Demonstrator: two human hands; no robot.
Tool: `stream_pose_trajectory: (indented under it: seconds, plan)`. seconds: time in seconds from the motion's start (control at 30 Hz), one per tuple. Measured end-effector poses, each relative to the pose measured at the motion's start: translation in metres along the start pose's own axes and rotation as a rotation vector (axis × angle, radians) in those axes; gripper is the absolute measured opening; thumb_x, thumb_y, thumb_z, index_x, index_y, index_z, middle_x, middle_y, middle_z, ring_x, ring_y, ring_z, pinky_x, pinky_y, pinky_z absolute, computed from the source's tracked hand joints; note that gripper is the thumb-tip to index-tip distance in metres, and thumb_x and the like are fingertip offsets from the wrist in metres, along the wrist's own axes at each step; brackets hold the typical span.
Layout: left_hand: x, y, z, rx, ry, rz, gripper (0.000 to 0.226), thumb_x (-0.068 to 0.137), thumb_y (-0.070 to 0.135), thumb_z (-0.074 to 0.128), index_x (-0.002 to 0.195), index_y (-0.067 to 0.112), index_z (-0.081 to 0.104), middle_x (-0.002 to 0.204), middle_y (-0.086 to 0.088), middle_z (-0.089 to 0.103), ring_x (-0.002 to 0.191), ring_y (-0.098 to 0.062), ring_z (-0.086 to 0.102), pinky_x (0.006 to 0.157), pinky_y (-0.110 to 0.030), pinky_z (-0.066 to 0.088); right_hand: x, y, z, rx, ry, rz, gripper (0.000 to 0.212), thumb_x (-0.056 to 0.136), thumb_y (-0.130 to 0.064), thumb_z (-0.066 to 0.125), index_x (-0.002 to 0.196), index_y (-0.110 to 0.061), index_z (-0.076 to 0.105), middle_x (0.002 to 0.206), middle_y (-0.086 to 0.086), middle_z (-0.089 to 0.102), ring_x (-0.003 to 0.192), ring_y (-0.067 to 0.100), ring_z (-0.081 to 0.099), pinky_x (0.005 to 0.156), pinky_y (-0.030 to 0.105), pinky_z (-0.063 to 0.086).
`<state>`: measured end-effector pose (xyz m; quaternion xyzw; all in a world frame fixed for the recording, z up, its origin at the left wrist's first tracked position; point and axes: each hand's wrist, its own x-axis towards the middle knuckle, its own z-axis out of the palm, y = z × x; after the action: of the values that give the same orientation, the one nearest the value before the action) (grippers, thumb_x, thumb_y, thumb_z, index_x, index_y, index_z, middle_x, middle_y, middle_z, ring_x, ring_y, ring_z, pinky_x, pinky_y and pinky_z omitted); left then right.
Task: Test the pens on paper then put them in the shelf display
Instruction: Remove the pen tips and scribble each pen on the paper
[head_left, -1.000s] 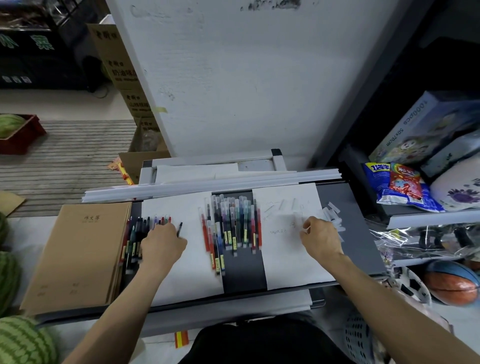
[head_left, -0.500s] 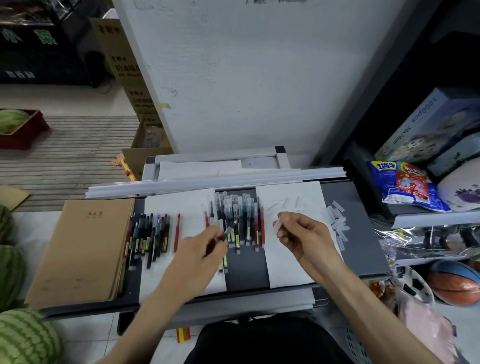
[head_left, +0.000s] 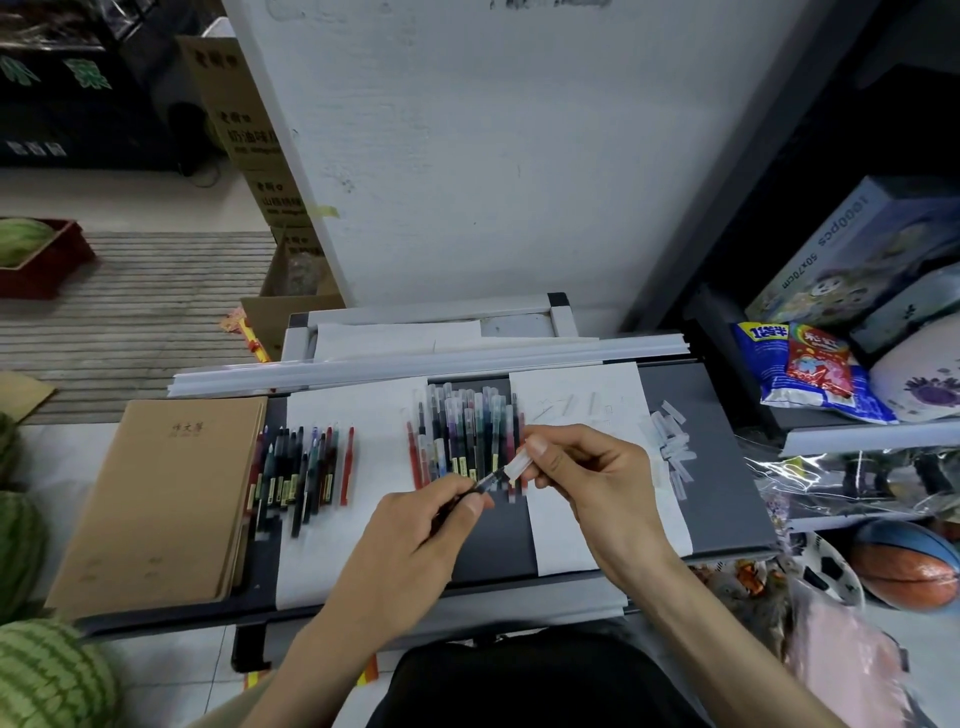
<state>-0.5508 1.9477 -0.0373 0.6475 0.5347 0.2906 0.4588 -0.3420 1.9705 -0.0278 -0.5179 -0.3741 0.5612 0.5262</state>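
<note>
My left hand grips a dark pen by its barrel, tip pointing up and right. My right hand pinches a clear cap at the pen's tip end. Both hands hover over the dark grey shelf surface. A row of capped pens lies between two white sheets. Several uncapped pens lie on the left sheet. The right sheet carries faint test scribbles.
A stack of brown notebooks lies at the left. Loose clear caps are scattered at the right of the shelf. White strips run along the back. Watermelons, a basketball and snack bags surround the shelf.
My left hand left the uncapped pens and carried one pen right to the centre. My right hand lifted a cap from the right sheet and met the pen's tip.
</note>
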Motion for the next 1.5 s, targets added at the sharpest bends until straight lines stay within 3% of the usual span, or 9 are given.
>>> stream_pose_trajectory:
  seconds: [0.27, 0.63, 0.73, 0.87, 1.0, 1.17, 1.3, 1.5]
  plan:
    - [-0.003, 0.000, 0.001, 0.018, 0.010, 0.016, 0.038, 0.100, 0.061, 0.044, 0.105, 0.034, 0.070, 0.059, 0.004, 0.041, 0.051, -0.012, 0.035, 0.050, -0.023, 0.024, -0.001, -0.006, 0.003, -0.100, 0.077, -0.124, 0.010, 0.088, -0.012, 0.079, 0.097, -0.013, 0.083, 0.077, 0.010, 0.077, 0.068, 0.016, 0.072, 0.068, 0.021, 0.056]
    - [-0.002, -0.002, -0.003, 0.054, 0.017, 0.035, 0.020, 0.109, 0.044, 0.050, 0.100, 0.041, 0.067, 0.064, -0.007, 0.051, 0.050, -0.012, 0.038, 0.051, -0.024, 0.027, -0.004, -0.007, 0.004, -0.204, 0.077, -0.170, 0.010, 0.088, -0.014, 0.081, 0.094, -0.023, 0.083, 0.077, 0.004, 0.078, 0.068, 0.014, 0.069, 0.068, 0.021, 0.057]
    - [-0.002, 0.000, -0.002, 0.058, 0.008, 0.051, 0.026, 0.105, 0.049, 0.048, 0.102, 0.035, 0.070, 0.062, -0.002, 0.047, 0.051, -0.013, 0.039, 0.050, -0.023, 0.026, -0.008, 0.000, 0.009, -0.196, 0.039, -0.147, 0.010, 0.089, -0.016, 0.081, 0.095, -0.023, 0.083, 0.080, 0.004, 0.079, 0.071, 0.014, 0.072, 0.070, 0.025, 0.059]
    - [0.001, 0.000, 0.000, 0.106, 0.025, 0.075, 0.023, 0.110, 0.036, 0.051, 0.098, 0.029, 0.069, 0.062, -0.003, 0.047, 0.052, -0.016, 0.041, 0.051, -0.024, 0.028, -0.009, 0.006, 0.012, -0.144, 0.032, -0.108, 0.009, 0.089, -0.018, 0.080, 0.094, -0.024, 0.084, 0.075, 0.006, 0.077, 0.068, 0.014, 0.070, 0.069, 0.025, 0.058]
    - [0.011, 0.002, 0.005, 0.177, 0.032, 0.088, 0.025, 0.110, 0.029, 0.051, 0.094, 0.018, 0.067, 0.063, -0.007, 0.049, 0.057, -0.028, 0.044, 0.054, -0.038, 0.032, -0.007, 0.011, 0.016, -0.054, 0.083, -0.089, 0.007, 0.087, -0.019, 0.081, 0.094, -0.019, 0.083, 0.070, 0.010, 0.073, 0.064, 0.019, 0.067, 0.068, 0.030, 0.058]
    - [0.015, 0.000, 0.017, 0.085, 0.072, 0.059, 0.027, 0.109, 0.026, 0.050, 0.089, 0.019, 0.067, 0.066, -0.002, 0.051, 0.061, -0.024, 0.046, 0.057, -0.030, 0.032, 0.003, 0.015, 0.011, -0.116, 0.055, -0.067, 0.008, 0.092, -0.016, 0.080, 0.096, -0.021, 0.083, 0.073, 0.007, 0.076, 0.065, 0.018, 0.070, 0.069, 0.028, 0.059]
    - [0.016, -0.011, 0.030, 0.065, 0.035, -0.035, 0.028, 0.108, 0.021, 0.055, 0.084, 0.017, 0.066, 0.067, -0.005, 0.059, 0.062, -0.021, 0.054, 0.064, -0.039, 0.044, 0.005, 0.030, 0.001, -0.174, -0.035, 0.028, 0.016, 0.096, -0.018, 0.075, 0.110, -0.021, 0.080, 0.086, 0.010, 0.078, 0.079, 0.028, 0.074, 0.082, 0.043, 0.063]
    - [0.023, -0.043, 0.045, 0.175, -0.047, -0.121, 0.028, 0.107, 0.023, 0.058, 0.080, 0.023, 0.064, 0.079, -0.004, 0.057, 0.081, -0.018, 0.054, 0.072, -0.033, 0.039, 0.009, 0.067, -0.001, -0.175, -0.026, 0.112, 0.028, 0.098, -0.004, 0.069, 0.117, -0.022, 0.077, 0.082, 0.010, 0.075, 0.077, 0.019, 0.071, 0.079, 0.028, 0.059]
